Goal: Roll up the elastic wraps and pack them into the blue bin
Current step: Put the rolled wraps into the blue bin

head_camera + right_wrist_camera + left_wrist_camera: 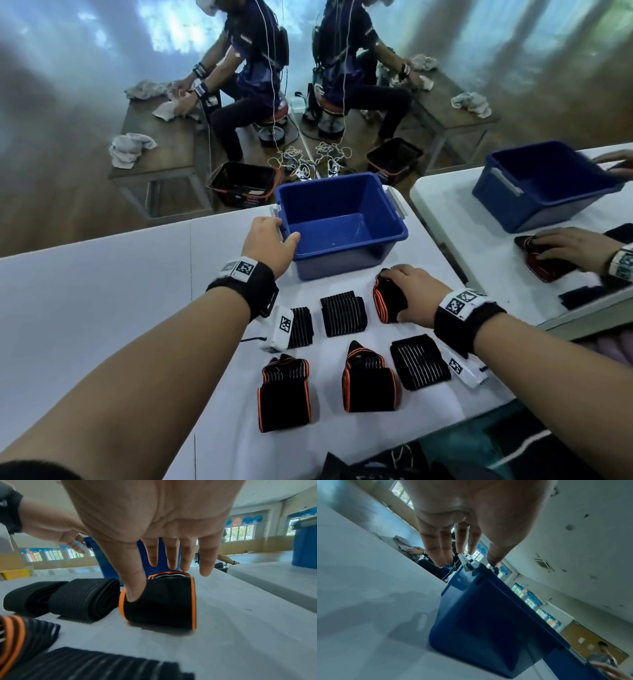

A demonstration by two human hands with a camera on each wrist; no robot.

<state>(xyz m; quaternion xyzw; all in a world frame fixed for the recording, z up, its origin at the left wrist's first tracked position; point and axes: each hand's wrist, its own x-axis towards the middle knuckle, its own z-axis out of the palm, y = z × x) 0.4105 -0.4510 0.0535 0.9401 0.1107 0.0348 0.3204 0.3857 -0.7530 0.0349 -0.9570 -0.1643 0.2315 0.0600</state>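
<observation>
The blue bin (342, 178) stands empty at the white table's far side; its outer wall (488, 622) fills the left wrist view. My left hand (274, 236) sits at the bin's left rim, fingers (443, 550) straight outside the wall, thumb at the rim. My right hand (407, 284) rests flat on a folded black wrap with orange edges (387, 301), just in front of the bin. In the right wrist view the thumb presses that wrap (164, 601) and the fingers (205, 561) stretch out above it. Several more wraps lie nearer me, plain black (344, 313) and orange-edged (368, 383).
A second white table (479, 240) stands close on the right, with another blue bin (544, 185) and another person's hand (575, 251) on a wrap. Beyond the table's far edge, black baskets (243, 183) sit on the floor and seated people work at wooden tables.
</observation>
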